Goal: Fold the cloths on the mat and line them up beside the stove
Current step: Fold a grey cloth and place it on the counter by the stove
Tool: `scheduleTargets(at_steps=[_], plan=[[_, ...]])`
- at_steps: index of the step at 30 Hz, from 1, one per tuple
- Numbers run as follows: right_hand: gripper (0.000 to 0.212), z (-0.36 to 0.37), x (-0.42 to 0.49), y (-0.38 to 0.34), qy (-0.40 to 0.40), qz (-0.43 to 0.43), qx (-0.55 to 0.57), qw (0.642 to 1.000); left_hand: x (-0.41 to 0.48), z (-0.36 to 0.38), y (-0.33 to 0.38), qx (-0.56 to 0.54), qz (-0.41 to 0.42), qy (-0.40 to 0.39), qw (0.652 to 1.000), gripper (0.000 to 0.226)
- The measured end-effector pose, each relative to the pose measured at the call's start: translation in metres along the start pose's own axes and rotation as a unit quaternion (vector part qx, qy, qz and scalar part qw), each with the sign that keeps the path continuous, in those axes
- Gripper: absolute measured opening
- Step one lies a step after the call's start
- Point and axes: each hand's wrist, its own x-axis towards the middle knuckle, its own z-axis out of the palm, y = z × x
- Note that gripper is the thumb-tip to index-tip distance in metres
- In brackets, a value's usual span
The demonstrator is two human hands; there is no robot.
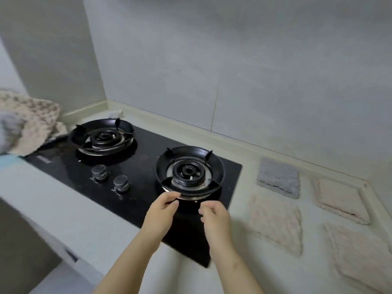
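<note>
Left hand [161, 217] over the front edge of the stove [148, 158]. Its fingers [169, 198] are loosely curled, thumb and forefinger nearly meeting, and we see nothing between them. The tips sit just by the chrome ring of the right burner [188, 170]; we cannot tell whether they touch. Right hand [215, 219] is just beside it, half curled, holding nothing.

Small label [43, 159] on the stove's left front corner, too blurred to read. Two round metal knobs [110, 177].

Stove is glossy black glass. Pale counter [275, 276] to its right carries four folded squares, all fluffy:
- grey cloth [277, 177], near the wall
- first pink cloth [275, 223], in front of the grey one
- second pink cloth [341, 198], further right, with a smoother face and a raised edge
- third pink cloth [360, 253], nearest us

A speckled cloth heap [31, 115], unfolded and nubbly, lies left of the stove and overlaps its corner.
</note>
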Motion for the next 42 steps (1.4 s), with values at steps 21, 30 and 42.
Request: scheduleTargets(at_steps=[21, 30, 42], plan=[[0.018, 0.459, -0.171, -0.017, -0.363, 0.019, -0.09, 0.927, -0.046, -0.46, -0.07, -0.087, -0.077, 0.331, 0.936, 0.017], [0.015, 0.619, -0.12, -0.028, -0.355, 0.015, -0.102, 0.929, 0.057, -0.587, -0.088, -0.065, -0.095, 0.339, 0.934, 0.016], [0.012, 0.824, -0.044, -0.059, -0.326, 0.018, -0.108, 0.939, 0.225, -0.744, -0.086, 0.071, -0.108, 0.262, 0.956, 0.013]])
